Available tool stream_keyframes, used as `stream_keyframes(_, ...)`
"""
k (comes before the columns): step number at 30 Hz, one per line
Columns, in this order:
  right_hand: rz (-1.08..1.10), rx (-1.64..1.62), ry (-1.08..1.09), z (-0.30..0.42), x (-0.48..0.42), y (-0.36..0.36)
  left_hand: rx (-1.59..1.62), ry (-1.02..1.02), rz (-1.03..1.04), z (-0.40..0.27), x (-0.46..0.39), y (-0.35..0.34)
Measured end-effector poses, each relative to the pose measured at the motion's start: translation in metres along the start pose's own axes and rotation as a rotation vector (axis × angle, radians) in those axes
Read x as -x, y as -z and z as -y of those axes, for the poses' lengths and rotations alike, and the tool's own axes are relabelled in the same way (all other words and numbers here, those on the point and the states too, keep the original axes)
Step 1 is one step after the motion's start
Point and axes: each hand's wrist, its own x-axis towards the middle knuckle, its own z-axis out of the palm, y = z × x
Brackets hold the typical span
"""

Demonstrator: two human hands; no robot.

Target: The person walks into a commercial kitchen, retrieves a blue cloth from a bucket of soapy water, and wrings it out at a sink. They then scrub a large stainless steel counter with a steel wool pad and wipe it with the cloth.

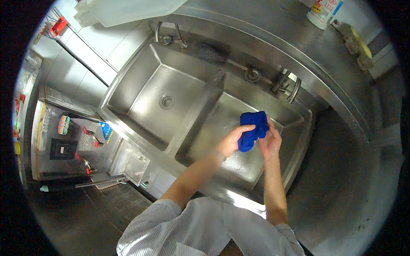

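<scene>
Both of my hands are on a bunched blue cloth [253, 129] above the right basin of a stainless steel double sink [224, 174]. My left hand [233, 139] grips the cloth from the left, its thumb lying across the front. From the right, my right hand [271, 139] holds the cloth's edge, with some fingers partly hidden behind it. Both hands look wet. Below the cloth, the basin floor is wet and shiny. The left basin, with its round drain [167, 101], lies beside it.
Curved metal faucets [294, 91] stand behind the basins, with a dark scrubbing pad or brush [211, 52] on the back ledge. A steel shelf [288, 35] runs above, holding a white container [324, 12]. At the left, a steel appliance [102, 160] has red-handled taps [93, 139].
</scene>
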Motion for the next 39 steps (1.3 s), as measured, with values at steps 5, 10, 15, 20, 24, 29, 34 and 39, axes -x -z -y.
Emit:
stream_keyframes(5,0.367,1.557,0.437,0.016,0.060,-0.042,-0.110,0.132,0.099,0.005,0.019,0.011)
stream_keyframes(10,0.537,2.064,0.678,0.032,0.074,-0.078,-0.723,0.294,0.310,-0.019,0.035,0.010)
stream_keyframes(15,0.678,2.347,0.789,0.029,0.079,-0.125,-1.006,0.085,0.318,-0.030,0.050,0.008)
stream_keyframes(20,0.476,2.417,0.611,0.009,0.085,-0.135,-1.717,-0.399,0.285,-0.039,0.064,-0.004)
stream_keyframes(24,0.126,2.254,0.563,-0.022,0.082,-0.122,-1.896,-0.421,0.178,-0.039,0.057,0.015)
stream_keyframes(29,-0.241,1.939,0.318,-0.049,0.082,-0.121,-2.224,-0.820,0.362,-0.059,0.073,0.014)
stream_keyframes(34,-0.406,1.236,0.191,-0.072,0.091,-0.110,-2.379,-1.058,0.694,-0.064,0.053,0.014)
stream_keyframes(39,-0.505,0.316,-0.234,-0.071,0.099,-0.140,-2.299,-1.141,0.743,-0.068,0.032,0.015)
